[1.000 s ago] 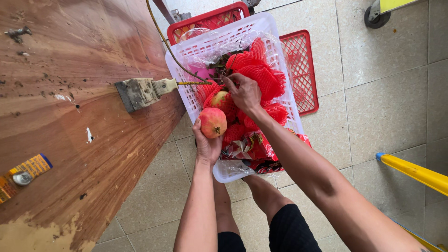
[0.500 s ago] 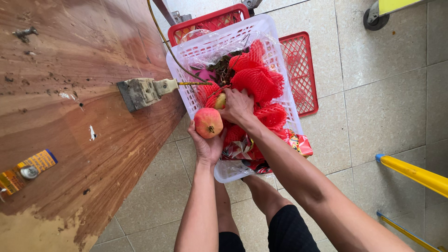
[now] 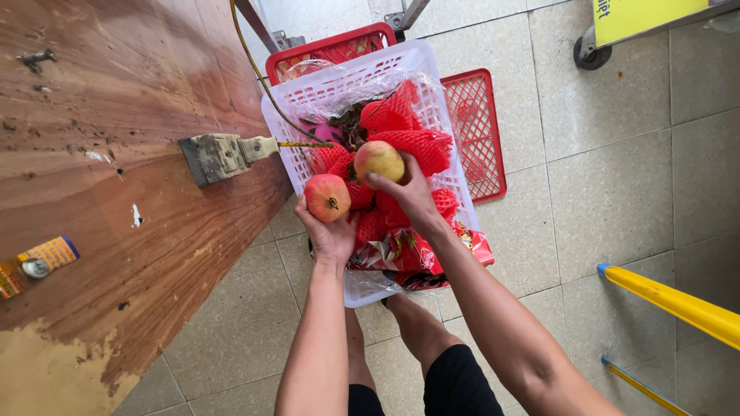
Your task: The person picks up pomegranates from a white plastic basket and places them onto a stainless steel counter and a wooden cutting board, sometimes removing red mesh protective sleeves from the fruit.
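Since the earlier frames, my right hand (image 3: pixel 408 192) has come up out of the red foam nets with a second fruit: before, it was pressed down among them, and now its fingers are curled around a yellowish-red pomegranate (image 3: pixel 379 160), lifted clear above the heap. My left hand (image 3: pixel 330 231) has barely shifted; it stays palm up with the fingers cupped under a red pomegranate (image 3: pixel 327 197), its crown end facing me. The two fruits sit close together, the red one to the left and slightly nearer to me, not touching as far as I can tell.

Both are over the white plastic basket (image 3: pixel 285 146), which stands on the tiled floor (image 3: pixel 617 192) and is full of red foam nets (image 3: pixel 412 142), with some dark leaves at the far side and crumpled red wrapping at the near end. Behind it, farther off, stands a red crate (image 3: pixel 331 48), and a flat red lid (image 3: pixel 478 131) lies to its right. To the left runs a worn wooden tabletop (image 3: pixel 116 154) with a metal clamp (image 3: pixel 220 156) at its edge.
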